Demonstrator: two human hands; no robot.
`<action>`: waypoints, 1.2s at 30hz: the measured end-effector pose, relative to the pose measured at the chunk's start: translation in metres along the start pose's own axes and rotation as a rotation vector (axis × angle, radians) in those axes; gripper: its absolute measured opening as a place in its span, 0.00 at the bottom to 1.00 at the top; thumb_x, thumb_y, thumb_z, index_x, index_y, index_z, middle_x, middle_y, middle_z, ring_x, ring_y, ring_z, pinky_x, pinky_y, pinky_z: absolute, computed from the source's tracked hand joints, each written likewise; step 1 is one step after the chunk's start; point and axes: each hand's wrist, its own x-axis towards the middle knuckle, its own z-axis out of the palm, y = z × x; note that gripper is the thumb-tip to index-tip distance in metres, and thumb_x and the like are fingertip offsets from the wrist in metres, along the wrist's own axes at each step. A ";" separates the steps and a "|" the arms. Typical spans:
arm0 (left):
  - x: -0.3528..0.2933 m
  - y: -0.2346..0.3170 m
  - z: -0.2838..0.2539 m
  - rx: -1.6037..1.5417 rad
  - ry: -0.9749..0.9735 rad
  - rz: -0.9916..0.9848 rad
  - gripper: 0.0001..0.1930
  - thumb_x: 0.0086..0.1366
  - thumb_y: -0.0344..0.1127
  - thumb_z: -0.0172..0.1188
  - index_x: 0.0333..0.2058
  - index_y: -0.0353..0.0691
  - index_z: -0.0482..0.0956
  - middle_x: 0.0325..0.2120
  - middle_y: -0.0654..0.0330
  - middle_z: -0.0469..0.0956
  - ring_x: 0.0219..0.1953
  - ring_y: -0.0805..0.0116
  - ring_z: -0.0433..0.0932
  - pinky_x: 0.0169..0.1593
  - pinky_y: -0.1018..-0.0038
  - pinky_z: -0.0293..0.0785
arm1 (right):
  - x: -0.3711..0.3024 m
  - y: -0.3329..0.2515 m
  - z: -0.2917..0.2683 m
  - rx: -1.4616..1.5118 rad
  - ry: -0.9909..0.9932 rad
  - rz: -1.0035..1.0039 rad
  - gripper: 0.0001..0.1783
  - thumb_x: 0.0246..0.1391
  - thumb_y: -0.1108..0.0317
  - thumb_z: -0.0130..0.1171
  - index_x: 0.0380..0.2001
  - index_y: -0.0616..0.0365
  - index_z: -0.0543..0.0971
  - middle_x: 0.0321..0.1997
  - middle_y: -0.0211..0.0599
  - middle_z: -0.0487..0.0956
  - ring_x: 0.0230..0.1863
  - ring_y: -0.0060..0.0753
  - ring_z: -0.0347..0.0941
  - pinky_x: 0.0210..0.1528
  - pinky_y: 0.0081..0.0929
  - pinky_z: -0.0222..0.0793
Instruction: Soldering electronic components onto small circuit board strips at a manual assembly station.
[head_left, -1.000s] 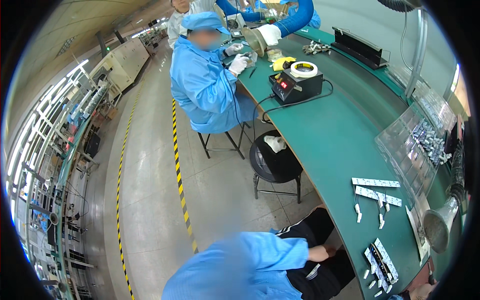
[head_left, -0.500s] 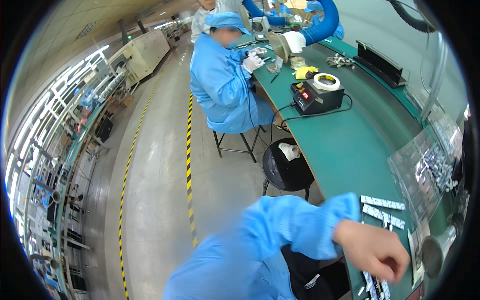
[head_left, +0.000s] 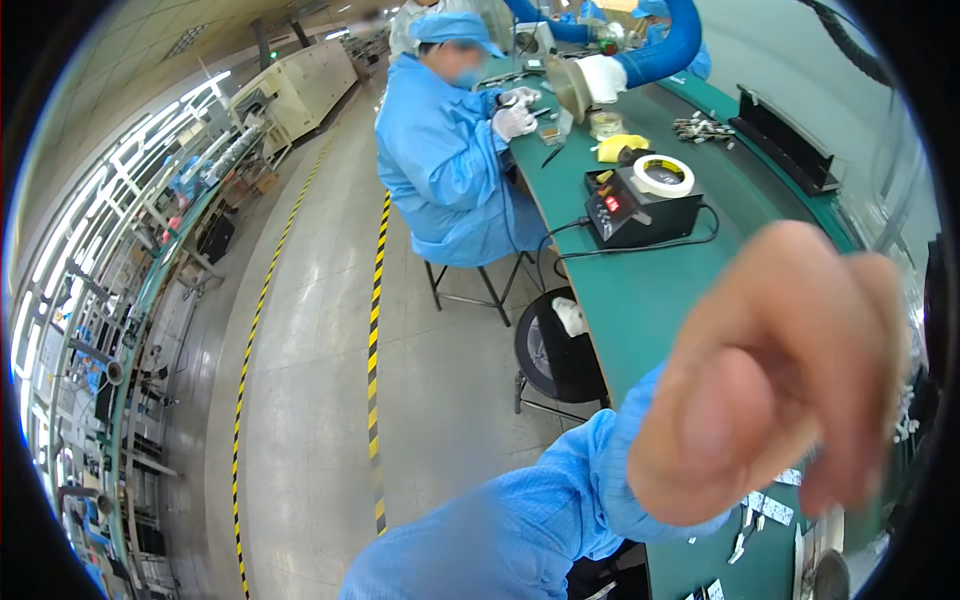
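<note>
My left hand (head_left: 770, 370) is raised close in front of the view, over the right part of the bench. It is slightly blurred. Its fingers are curled and the thumb is bent in beside them; I see nothing held. The blue sleeve (head_left: 500, 530) of my left arm comes in from the lower edge. Below the hand, on the green bench top, lie white printed strips (head_left: 768, 508) and a small white-ended piece (head_left: 738, 548). Another strip (head_left: 708, 590) shows at the lower edge. The hand covers part of the bench behind it. My right hand is out of view.
A black control box (head_left: 645, 212) with a white ring (head_left: 664, 176) on top and cables stands on the bench. Beyond it are a yellow cloth (head_left: 622, 149) and a blue duct (head_left: 662, 50). A co-worker (head_left: 450, 160) sits at the far left side. A black stool (head_left: 550, 350) stands by the bench.
My left hand has risen from low over the strips toward the view, so it looks much larger and hides the clear tray on the right. The whole view has shifted slightly.
</note>
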 end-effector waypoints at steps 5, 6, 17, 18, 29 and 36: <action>-0.062 -0.147 0.000 0.061 -0.007 -0.013 0.11 0.69 0.39 0.49 0.37 0.37 0.75 0.26 0.63 0.72 0.24 0.74 0.69 0.29 0.79 0.64 | -0.020 0.020 0.017 0.055 -0.063 0.064 0.21 0.56 0.54 0.60 0.30 0.67 0.77 0.34 0.49 0.78 0.33 0.44 0.75 0.36 0.39 0.72; -0.088 -0.208 -0.008 0.142 0.013 -0.015 0.11 0.69 0.39 0.49 0.37 0.37 0.75 0.26 0.63 0.72 0.24 0.74 0.69 0.29 0.79 0.64 | -0.034 0.014 0.014 0.054 -0.125 0.129 0.21 0.56 0.54 0.60 0.30 0.67 0.77 0.34 0.49 0.78 0.33 0.44 0.75 0.36 0.39 0.72; -0.091 -0.202 0.029 0.004 -0.061 -0.072 0.10 0.69 0.38 0.49 0.36 0.37 0.74 0.26 0.63 0.72 0.24 0.74 0.69 0.29 0.79 0.65 | -0.002 0.025 0.030 0.191 -0.064 0.071 0.19 0.56 0.56 0.60 0.31 0.67 0.77 0.34 0.47 0.78 0.33 0.42 0.75 0.35 0.37 0.71; -0.075 -0.176 0.029 -0.026 -0.067 -0.078 0.10 0.69 0.38 0.49 0.36 0.37 0.74 0.26 0.63 0.72 0.24 0.74 0.69 0.29 0.79 0.65 | 0.004 0.026 0.031 0.201 -0.051 0.050 0.19 0.56 0.57 0.60 0.31 0.67 0.77 0.34 0.47 0.78 0.33 0.42 0.74 0.35 0.37 0.71; -0.063 -0.188 0.028 -0.052 -0.117 -0.087 0.10 0.69 0.37 0.50 0.36 0.37 0.74 0.26 0.62 0.73 0.24 0.73 0.69 0.29 0.78 0.65 | 0.000 0.017 0.037 0.356 -0.094 0.055 0.17 0.56 0.58 0.60 0.31 0.66 0.77 0.34 0.45 0.78 0.33 0.40 0.74 0.35 0.35 0.71; -0.055 -0.172 0.026 -0.079 -0.135 -0.113 0.10 0.69 0.37 0.50 0.36 0.37 0.74 0.26 0.62 0.73 0.24 0.73 0.69 0.29 0.78 0.65 | 0.003 0.017 0.037 0.430 -0.113 0.054 0.16 0.55 0.60 0.60 0.31 0.66 0.77 0.33 0.44 0.77 0.33 0.39 0.74 0.35 0.34 0.70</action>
